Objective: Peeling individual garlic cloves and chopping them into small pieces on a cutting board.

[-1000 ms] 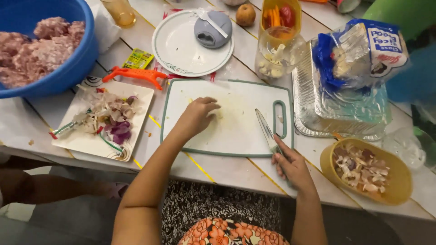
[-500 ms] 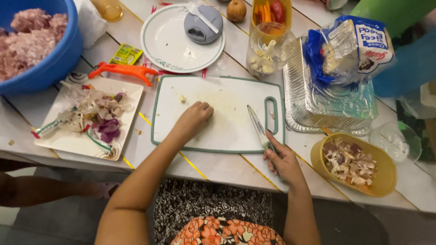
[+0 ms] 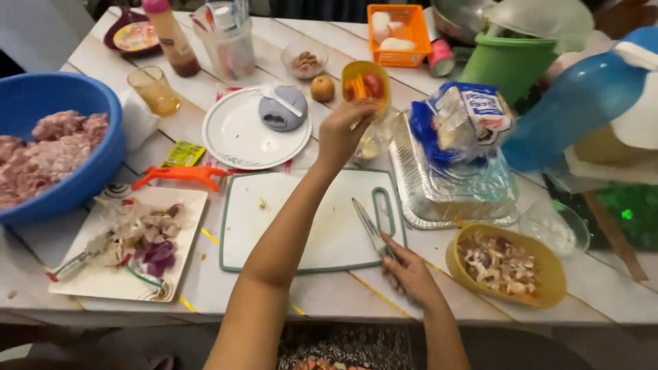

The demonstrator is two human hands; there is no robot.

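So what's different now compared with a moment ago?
The left hand has lifted off the white cutting board and reached forward to the small yellow bowl of vegetables, touching its near rim. The right hand stayed at the board's right edge, holding the knife as before. Everything else on the table is unchanged.

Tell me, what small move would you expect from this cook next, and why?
Probably lifting a piece out of the small yellow bowl onto the cutting board. The left hand is at that bowl of orange and red pieces, the board is nearly bare, and the right hand holds a knife resting on it.
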